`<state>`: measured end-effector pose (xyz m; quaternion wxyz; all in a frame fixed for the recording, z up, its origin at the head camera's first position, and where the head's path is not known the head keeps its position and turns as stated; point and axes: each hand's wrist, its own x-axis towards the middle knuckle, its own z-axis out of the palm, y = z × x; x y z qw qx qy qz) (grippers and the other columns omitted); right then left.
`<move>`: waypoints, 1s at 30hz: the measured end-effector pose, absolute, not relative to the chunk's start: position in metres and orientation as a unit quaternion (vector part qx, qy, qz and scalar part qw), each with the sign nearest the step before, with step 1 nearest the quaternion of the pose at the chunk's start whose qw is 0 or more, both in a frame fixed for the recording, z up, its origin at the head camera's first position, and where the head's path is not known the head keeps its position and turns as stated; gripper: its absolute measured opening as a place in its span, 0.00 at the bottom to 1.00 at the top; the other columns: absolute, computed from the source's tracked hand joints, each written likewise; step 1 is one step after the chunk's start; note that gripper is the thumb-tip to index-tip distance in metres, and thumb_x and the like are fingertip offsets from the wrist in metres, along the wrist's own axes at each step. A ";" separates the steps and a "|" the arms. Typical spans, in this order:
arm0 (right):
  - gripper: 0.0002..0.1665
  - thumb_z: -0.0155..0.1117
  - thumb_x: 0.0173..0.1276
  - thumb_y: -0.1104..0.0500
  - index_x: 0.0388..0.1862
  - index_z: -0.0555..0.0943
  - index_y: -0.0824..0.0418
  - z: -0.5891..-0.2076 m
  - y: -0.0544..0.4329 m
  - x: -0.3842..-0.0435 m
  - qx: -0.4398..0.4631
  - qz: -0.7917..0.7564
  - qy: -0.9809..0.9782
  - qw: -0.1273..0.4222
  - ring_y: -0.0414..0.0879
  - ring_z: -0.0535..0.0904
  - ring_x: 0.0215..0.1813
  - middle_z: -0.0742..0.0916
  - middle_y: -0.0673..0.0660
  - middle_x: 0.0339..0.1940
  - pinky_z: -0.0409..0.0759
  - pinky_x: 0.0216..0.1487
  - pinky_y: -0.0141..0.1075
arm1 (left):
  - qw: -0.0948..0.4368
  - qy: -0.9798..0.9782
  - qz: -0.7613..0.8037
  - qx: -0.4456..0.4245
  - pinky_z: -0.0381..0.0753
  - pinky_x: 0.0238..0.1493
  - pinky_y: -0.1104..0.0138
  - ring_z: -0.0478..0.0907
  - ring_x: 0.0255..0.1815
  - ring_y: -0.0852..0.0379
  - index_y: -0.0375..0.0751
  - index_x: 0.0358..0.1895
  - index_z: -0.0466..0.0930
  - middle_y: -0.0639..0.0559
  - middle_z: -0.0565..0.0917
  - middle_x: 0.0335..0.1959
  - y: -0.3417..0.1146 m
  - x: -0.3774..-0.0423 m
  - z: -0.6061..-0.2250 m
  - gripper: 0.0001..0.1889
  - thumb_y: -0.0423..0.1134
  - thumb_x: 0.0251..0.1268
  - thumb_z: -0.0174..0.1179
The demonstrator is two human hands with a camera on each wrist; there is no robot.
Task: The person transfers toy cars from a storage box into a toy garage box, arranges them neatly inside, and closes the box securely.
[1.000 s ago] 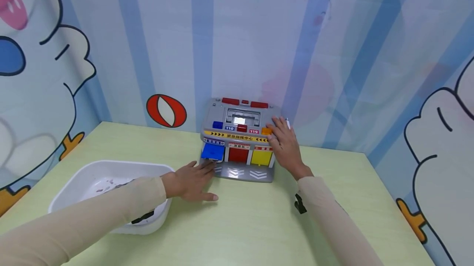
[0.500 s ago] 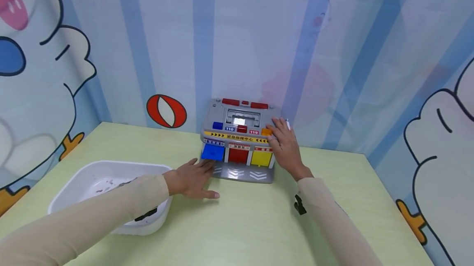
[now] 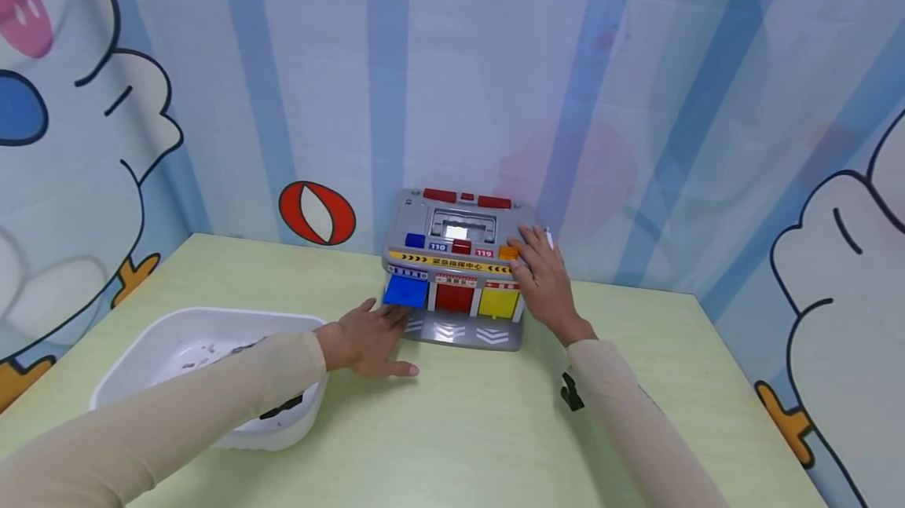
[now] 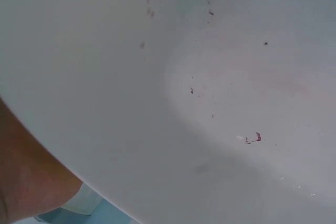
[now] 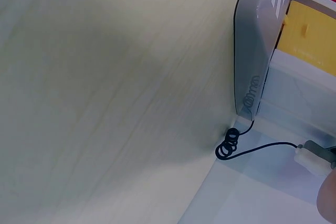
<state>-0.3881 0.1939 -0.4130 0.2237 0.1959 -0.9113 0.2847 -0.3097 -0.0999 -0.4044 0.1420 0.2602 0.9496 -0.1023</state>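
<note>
A grey toy emergency station [image 3: 463, 253] with blue, red and yellow garage doors stands against the back wall in the head view. Its blue door [image 3: 406, 291] is swung up and outward; the red door [image 3: 455, 297] and yellow door [image 3: 499, 301] hang down. My left hand [image 3: 368, 341] lies palm down at the front, its fingertips reaching under the blue door, where they are hidden. On the station's top right corner rests my right hand [image 3: 546, 280], fingers extended beside the orange button [image 3: 507, 252]. Whether it presses the button cannot be told.
A white plastic basin [image 3: 212, 313] stands at the left, under my left forearm; dark specks mark its inside. A coiled black cord [image 5: 229, 144] runs from the station's side to a white and grey piece [image 5: 314, 158]. A printed curtain [image 3: 467, 84] closes the back.
My left hand has slid slightly forward, its fingertips going farther under the blue door. The right hand and the station keep their places.
</note>
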 end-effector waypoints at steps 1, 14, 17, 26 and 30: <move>0.29 0.42 0.79 0.49 0.74 0.70 0.55 -0.413 0.194 -0.388 0.195 0.284 -0.912 0.223 0.52 0.47 0.85 0.65 0.53 0.81 0.41 0.82 0.57 | 0.141 0.950 -0.104 0.260 0.51 0.80 0.43 0.50 0.83 0.44 0.39 0.79 0.53 0.45 0.53 0.82 -0.100 -0.310 -0.404 0.52 0.76 0.63 0.45; 0.29 0.43 0.79 0.49 0.74 0.70 0.55 -0.411 0.192 -0.386 0.191 0.286 -0.914 0.216 0.52 0.46 0.85 0.64 0.53 0.81 0.41 0.82 0.58 | 0.135 0.953 -0.095 0.254 0.54 0.78 0.41 0.51 0.82 0.43 0.39 0.79 0.52 0.45 0.52 0.82 -0.099 -0.315 -0.401 0.53 0.75 0.62 0.47; 0.29 0.43 0.79 0.49 0.74 0.70 0.56 -0.410 0.192 -0.385 0.192 0.285 -0.914 0.217 0.53 0.47 0.85 0.64 0.54 0.81 0.41 0.82 0.59 | 0.136 0.953 -0.100 0.252 0.54 0.78 0.41 0.51 0.82 0.43 0.39 0.79 0.52 0.44 0.53 0.82 -0.099 -0.315 -0.400 0.53 0.76 0.62 0.47; 0.29 0.43 0.79 0.49 0.74 0.70 0.56 -0.410 0.192 -0.386 0.193 0.281 -0.913 0.223 0.54 0.47 0.85 0.65 0.55 0.81 0.43 0.81 0.61 | 0.132 0.953 -0.090 0.258 0.54 0.78 0.42 0.51 0.82 0.43 0.41 0.80 0.51 0.45 0.52 0.82 -0.099 -0.315 -0.402 0.53 0.76 0.62 0.47; 0.29 0.43 0.79 0.49 0.74 0.70 0.56 -0.409 0.193 -0.385 0.193 0.281 -0.914 0.219 0.54 0.47 0.85 0.64 0.55 0.81 0.42 0.81 0.60 | 0.134 0.952 -0.063 0.267 0.52 0.80 0.44 0.50 0.83 0.44 0.45 0.80 0.53 0.48 0.54 0.82 -0.096 -0.308 -0.399 0.52 0.76 0.60 0.48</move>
